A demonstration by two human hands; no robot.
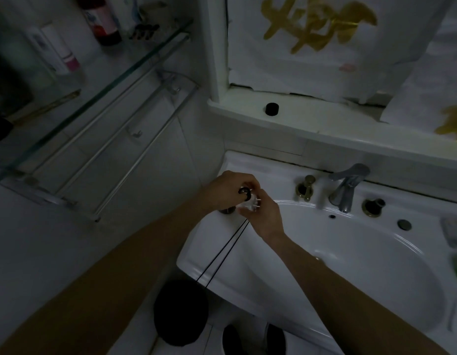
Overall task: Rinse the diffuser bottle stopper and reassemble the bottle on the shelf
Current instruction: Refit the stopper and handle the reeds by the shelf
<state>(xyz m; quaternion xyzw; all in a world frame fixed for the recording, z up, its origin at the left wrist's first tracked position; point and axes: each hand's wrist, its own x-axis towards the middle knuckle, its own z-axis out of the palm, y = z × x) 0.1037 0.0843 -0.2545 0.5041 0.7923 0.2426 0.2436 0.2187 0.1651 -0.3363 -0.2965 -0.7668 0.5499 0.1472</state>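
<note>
Over the left rim of the white sink (376,290) both my hands meet around a small clear glass diffuser bottle (248,204). My right hand (264,217) wraps the bottle from the right. My left hand (226,188) pinches a small black ring-shaped piece (244,193) at the bottle's top. Two thin black reed sticks (226,254) hang down from under my hands toward the floor. A round black cap (271,109) stands alone on the white ledge (325,126) behind the sink. The bottle's lower part is hidden by my fingers.
The chrome faucet (346,187) stands at the back of the sink with brass fittings on both sides. A glass shelf (99,93) with bottles and a towel rail lies up left. A dark bin (181,312) sits on the floor below the sink.
</note>
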